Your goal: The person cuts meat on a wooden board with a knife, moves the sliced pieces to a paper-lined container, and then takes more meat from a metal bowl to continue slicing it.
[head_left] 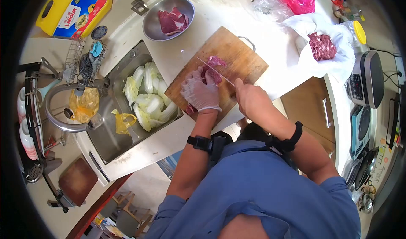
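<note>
A wooden cutting board (249,63) lies at an angle on the white counter, with red meat (215,72) near its middle. My left hand (200,91), in a clear glove, presses on the meat with its fingers closed around it. My bare right hand (252,100) grips the handle of a knife (216,71), whose thin blade crosses the meat just beyond my left fingers. A smaller meat piece (191,109) shows beside my left wrist at the board's lower edge. Another chunk of meat (173,21) sits in a metal bowl (147,24) behind the board.
Left of the board, a sink (111,143) holds cabbage (148,103) under a curved faucet (50,107). Cut meat (322,46) lies in a white bag (336,67) at the right, near a pink bag (298,0) and a black appliance (367,79). A yellow jug (74,10) stands at back left.
</note>
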Tool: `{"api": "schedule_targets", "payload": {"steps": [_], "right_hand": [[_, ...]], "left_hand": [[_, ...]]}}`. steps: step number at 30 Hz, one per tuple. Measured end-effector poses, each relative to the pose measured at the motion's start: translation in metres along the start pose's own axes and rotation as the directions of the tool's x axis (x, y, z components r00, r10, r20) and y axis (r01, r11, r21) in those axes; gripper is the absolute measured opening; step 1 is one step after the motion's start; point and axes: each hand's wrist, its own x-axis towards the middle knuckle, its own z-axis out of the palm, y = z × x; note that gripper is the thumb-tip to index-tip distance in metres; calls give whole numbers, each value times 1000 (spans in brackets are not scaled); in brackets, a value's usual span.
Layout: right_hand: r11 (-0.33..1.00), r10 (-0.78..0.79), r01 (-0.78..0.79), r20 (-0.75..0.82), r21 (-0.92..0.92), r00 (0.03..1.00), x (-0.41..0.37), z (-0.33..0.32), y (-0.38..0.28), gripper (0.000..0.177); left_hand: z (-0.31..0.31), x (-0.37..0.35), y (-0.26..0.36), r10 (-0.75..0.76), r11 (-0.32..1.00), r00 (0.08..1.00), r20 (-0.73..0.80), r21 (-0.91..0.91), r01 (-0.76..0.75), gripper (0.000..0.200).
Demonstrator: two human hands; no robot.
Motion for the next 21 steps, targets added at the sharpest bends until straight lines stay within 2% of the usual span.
{"api": "schedule_targets", "payload": {"steps": [2, 4, 11, 14, 16, 21], "right_hand": [[1000, -5, 5, 9, -10, 1000, 2, 6, 3, 12], [999, -44, 44, -20, -9, 999, 4, 11, 5, 12], [991, -122, 124, -58, 40, 991, 61, 19, -9, 12], [992, -111, 113, -39, 52, 993, 61, 18, -3, 13], [999, 45, -45, 1, -4, 999, 47, -1, 5, 12], [999, 29, -28, 22, -39, 999, 23, -8, -6, 10]], "left_hand": [[4, -4, -2, -15, 998, 999, -31, 59, 17, 20], [3, -5, -5, 85, 996, 995, -53, 5, -85, 15], [-2, -2, -3, 102, 994, 995, 13, -37, -102, 12], [4, -2, -6, 118, 992, 992, -35, -34, -119, 10], [9, -5, -7, 112, 994, 987, -119, -7, -113, 10], [10, -6, -7, 82, 995, 992, -100, -44, -87, 11]]}}
